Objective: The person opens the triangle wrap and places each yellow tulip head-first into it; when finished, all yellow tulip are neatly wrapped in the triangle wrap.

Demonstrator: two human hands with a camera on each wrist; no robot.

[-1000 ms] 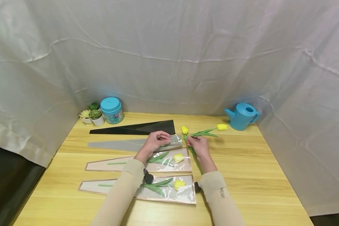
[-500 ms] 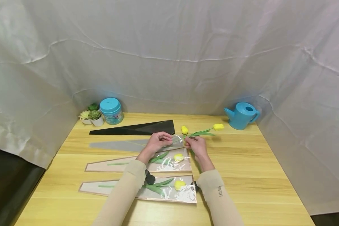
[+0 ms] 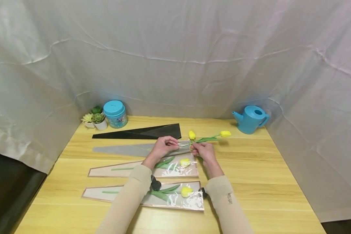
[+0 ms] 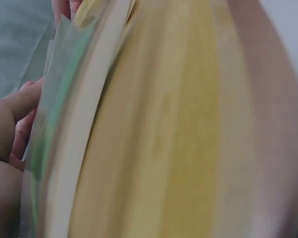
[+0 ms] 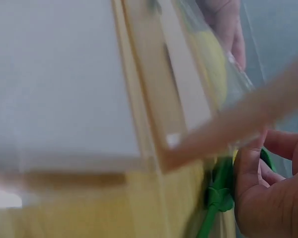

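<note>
Tulip stem at sleeve mouth.
Left hand point(image 3: 161, 147) pinches grey sleeve point(image 3: 128, 149) open; right hand point(image 3: 203, 150) grips tulip point(image 3: 191, 135). Risk: leaves snag, film creases.

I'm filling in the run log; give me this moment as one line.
left hand: holds grey sleeve mouth | right hand: grips tulip stem at mouth | packed sleeves: two, nearer

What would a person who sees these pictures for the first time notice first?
Probably the two hands at the table's middle: the left hand grips the mouth of a grey sleeve, and the right hand holds a yellow tulip at that opening. Two filled sleeves lie nearer, and a blue watering can stands far right.
</note>
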